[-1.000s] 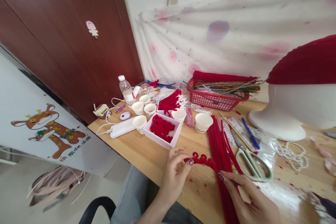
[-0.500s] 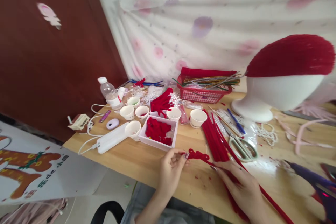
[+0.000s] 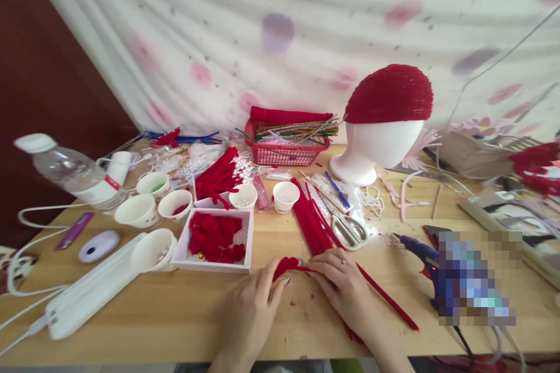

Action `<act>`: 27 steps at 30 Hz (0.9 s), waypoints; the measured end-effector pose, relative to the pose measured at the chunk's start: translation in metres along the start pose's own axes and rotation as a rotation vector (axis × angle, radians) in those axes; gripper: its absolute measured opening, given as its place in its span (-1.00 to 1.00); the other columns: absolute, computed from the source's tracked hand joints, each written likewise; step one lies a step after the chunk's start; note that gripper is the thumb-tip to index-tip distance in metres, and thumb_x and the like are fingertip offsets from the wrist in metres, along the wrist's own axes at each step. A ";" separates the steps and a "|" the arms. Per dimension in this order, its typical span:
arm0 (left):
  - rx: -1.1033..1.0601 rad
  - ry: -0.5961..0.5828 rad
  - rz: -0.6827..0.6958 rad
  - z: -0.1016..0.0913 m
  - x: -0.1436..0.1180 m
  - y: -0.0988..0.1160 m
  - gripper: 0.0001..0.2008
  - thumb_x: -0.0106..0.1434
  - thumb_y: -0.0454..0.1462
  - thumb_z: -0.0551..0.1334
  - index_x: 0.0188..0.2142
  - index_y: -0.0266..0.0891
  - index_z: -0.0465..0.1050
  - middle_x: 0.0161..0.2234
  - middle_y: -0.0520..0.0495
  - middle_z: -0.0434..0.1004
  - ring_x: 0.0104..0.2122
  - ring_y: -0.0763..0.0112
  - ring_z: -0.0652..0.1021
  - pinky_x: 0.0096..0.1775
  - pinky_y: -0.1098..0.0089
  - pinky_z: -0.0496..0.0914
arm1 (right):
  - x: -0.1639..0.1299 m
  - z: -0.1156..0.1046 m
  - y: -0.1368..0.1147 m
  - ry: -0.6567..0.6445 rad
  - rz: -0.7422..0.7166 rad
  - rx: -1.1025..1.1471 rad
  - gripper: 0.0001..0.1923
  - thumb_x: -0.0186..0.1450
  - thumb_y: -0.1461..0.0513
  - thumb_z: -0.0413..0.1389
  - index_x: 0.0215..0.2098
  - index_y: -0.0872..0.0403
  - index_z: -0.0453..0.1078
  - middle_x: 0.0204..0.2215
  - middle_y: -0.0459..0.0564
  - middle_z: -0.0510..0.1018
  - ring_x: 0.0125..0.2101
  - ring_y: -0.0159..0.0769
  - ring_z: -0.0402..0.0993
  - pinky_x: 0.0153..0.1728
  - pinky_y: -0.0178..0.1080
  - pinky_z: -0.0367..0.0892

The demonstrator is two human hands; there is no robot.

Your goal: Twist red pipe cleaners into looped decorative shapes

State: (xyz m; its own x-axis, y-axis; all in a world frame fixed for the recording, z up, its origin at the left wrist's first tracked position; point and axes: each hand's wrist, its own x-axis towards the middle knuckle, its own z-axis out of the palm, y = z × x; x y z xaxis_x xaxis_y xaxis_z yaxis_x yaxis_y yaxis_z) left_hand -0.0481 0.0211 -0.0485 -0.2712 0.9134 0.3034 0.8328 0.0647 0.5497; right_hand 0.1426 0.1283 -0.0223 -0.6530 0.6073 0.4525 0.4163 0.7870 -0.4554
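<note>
A red pipe cleaner bent into small loops stretches between my two hands, just above the table's front part. My left hand is closed on its looped end, thumb and fingers pinching it. At the other end, my right hand, with a ring on one finger, has its fingertips closed on the same stem. Beneath and behind the right hand lies a bundle of straight red pipe cleaners. Scissors with pale green handles rest just beyond that hand. Red scraps dot the wood near my fingers.
A white box of red pieces and beads stands left, near paper cups, a power strip and a bottle. Behind are a red basket and a foam head wearing a red cap. A glue gun lies right.
The view has swung to the right and come lower, bringing the table's right side into sight. Both hands keep hold of the looped pipe cleaner; the left fingers now cover more of its loops.
</note>
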 end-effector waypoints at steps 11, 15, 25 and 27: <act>0.201 0.048 0.131 0.014 0.037 0.024 -0.66 0.40 -0.35 0.01 -0.17 -0.23 0.58 -0.52 -0.01 0.69 -0.61 0.31 0.65 -0.55 0.44 0.45 | -0.022 -0.042 0.041 -0.014 0.522 -0.106 -0.70 0.41 0.15 -0.07 -0.30 0.02 0.48 -0.27 0.09 0.59 -0.25 -0.09 0.54 -0.26 -0.14 0.39; 0.179 -0.138 0.097 0.016 0.039 0.030 -0.70 0.36 -0.35 0.05 -0.14 -0.16 0.57 -0.29 -0.06 0.74 -0.38 0.23 0.71 -0.42 0.38 0.54 | -0.025 -0.039 0.044 0.023 0.572 -0.061 -0.72 0.39 0.16 -0.12 -0.33 0.00 0.40 -0.39 0.05 0.59 -0.37 -0.11 0.55 -0.36 -0.16 0.39; 0.137 -0.410 -0.055 0.010 0.058 0.043 -0.73 0.40 -0.35 0.08 -0.04 -0.17 0.51 -0.11 -0.13 0.70 -0.17 0.16 0.68 -0.16 0.26 0.53 | -0.026 -0.045 0.031 0.243 0.766 -0.037 -0.75 0.37 0.03 -0.12 -0.40 -0.06 0.18 -0.64 -0.10 0.49 -0.68 -0.20 0.47 -0.66 -0.27 0.27; 0.186 -0.506 -0.106 0.010 0.066 0.052 -0.76 0.40 -0.32 0.11 -0.01 -0.19 0.48 -0.15 -0.12 0.70 -0.22 0.14 0.68 -0.20 0.25 0.52 | -0.029 -0.043 0.026 0.254 0.789 -0.043 -0.77 0.35 0.03 -0.10 -0.35 -0.04 0.24 -0.59 -0.06 0.55 -0.63 -0.18 0.52 -0.63 -0.26 0.31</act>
State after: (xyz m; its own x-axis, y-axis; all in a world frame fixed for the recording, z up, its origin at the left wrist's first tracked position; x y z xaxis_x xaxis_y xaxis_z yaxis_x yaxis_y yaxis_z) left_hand -0.0179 0.0889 -0.0072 -0.1305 0.9742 -0.1840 0.8971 0.1951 0.3964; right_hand 0.1991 0.1360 -0.0140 0.0014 0.9847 0.1744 0.7191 0.1203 -0.6845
